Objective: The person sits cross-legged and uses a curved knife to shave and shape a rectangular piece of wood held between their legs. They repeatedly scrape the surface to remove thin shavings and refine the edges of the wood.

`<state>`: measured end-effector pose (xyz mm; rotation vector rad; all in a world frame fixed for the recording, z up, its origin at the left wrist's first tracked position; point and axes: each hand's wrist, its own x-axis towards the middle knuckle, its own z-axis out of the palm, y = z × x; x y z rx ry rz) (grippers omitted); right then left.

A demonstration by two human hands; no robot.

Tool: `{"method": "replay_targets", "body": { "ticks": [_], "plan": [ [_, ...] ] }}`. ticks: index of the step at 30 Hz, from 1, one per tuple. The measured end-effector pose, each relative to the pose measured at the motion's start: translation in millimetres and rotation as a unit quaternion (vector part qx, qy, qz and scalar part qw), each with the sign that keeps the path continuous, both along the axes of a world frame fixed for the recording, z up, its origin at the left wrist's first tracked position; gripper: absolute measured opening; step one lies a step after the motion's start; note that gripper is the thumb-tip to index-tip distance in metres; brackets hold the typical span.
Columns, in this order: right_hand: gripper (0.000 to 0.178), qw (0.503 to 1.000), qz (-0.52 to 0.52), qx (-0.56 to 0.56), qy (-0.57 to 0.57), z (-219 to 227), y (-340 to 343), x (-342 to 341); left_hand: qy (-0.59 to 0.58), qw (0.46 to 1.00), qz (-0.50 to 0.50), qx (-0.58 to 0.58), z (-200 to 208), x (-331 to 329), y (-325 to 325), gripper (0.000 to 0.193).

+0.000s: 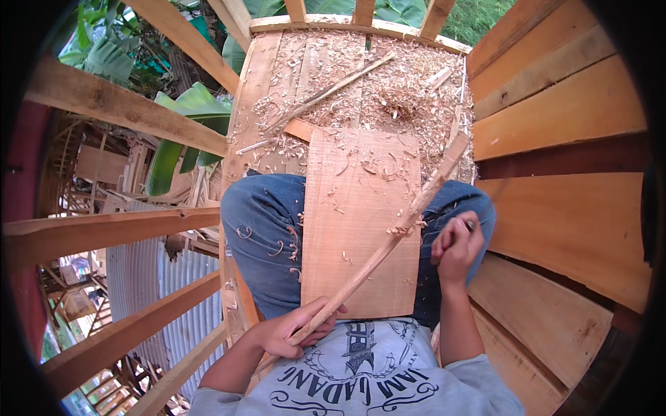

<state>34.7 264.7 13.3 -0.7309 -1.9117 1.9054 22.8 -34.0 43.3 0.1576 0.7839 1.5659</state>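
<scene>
The stick [374, 263] slants over the board [347, 215], from just off its near left corner, across its right edge and on past it toward the far right. A clump of shavings [401, 229] clings to the stick close to the board's right edge. The left hand [283, 329], at the board's near left corner, is clamped on the stick's near end. The right hand [454, 246], just right of the board, is curled closed around a small object with a dark end [470, 225]; the rest of it is hidden, so I cannot tell its kind.

The board lies across the lap, between two knees in blue jeans [260, 225], and loose curls are scattered mostly over its far half. A grey shirt [361, 381] adjoins its near edge. A wood block [299, 130] sticks out by its far left corner.

Beyond the board, the plank floor [260, 76] is thick with shavings, and a second stick [340, 85] lies on it at a slant. Left of the board run wooden rails [132, 230], with a corrugated sheet [187, 277] and a big green leaf [164, 156] outside them. Right of it rises a plank wall [569, 229].
</scene>
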Motion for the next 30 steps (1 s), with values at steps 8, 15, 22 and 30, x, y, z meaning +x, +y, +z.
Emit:
{"method": "replay_targets", "body": {
  "ticks": [8,15,22,30],
  "plan": [
    [0.008,0.95,0.242,0.183,-0.068,8.8,-12.2,0.1,-0.004,1.0,0.005,-0.01,2.7,-1.8,2.4,0.091],
    [0.013,0.865,0.38,0.297,0.139,-9.1,-17.7,10.7,-0.022,0.999,0.015,-0.028,6.6,-2.8,2.0,0.092],
    [0.018,0.994,0.074,-0.044,0.069,-4.8,-6.5,5.3,0.014,1.0,0.007,-0.022,6.0,-1.3,2.9,0.093],
    [0.018,0.936,0.287,0.159,0.13,-5.0,-19.8,26.9,0.208,0.969,0.036,-0.127,6.1,13.9,11.8,0.089]
  ]
}}
